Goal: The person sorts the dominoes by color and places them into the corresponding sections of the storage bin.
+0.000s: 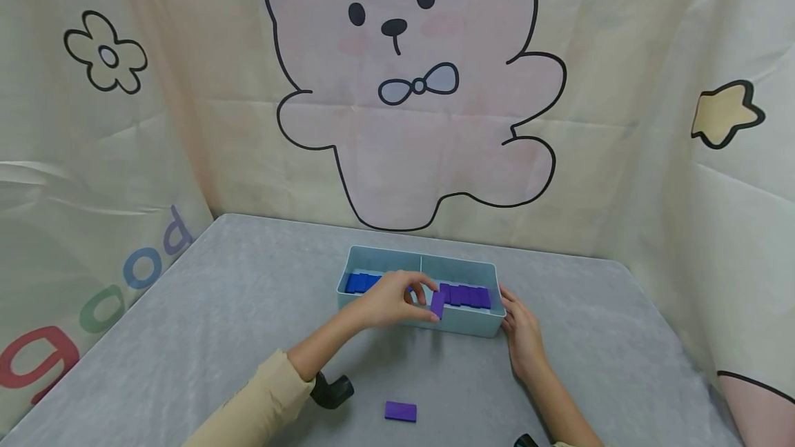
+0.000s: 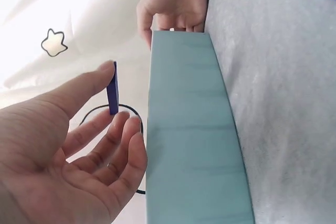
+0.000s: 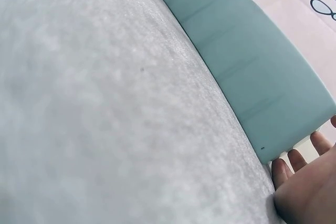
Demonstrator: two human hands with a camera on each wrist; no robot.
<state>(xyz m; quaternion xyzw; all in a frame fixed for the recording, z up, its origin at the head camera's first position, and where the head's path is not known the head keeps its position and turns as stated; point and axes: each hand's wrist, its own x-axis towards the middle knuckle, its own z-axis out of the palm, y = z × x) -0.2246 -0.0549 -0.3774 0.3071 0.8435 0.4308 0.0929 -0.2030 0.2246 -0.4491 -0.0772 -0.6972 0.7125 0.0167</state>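
My left hand [image 1: 393, 301] pinches a small purple tile [image 1: 437, 305] between thumb and fingertips, above the front wall of a light blue-green box [image 1: 462, 323]. In the left wrist view the same tile [image 2: 112, 90] is seen nearly edge-on, beside the box. A divider [image 1: 421, 264] splits the box: blue tiles [image 1: 361, 283] lie in the left compartment, partly hidden by my hand. Overlapping purple tiles [image 1: 466, 296] form a row in the right compartment. My right hand [image 1: 524, 333] rests its fingers against the box's right end, also shown in the right wrist view [image 3: 310, 182].
A loose purple tile [image 1: 400, 411] lies on the grey cloth-covered table [image 1: 248, 309] in front of the box. Printed curtains [image 1: 217, 123] stand behind and on both sides of the table. A black device [image 1: 332, 392] sits at the left wrist.
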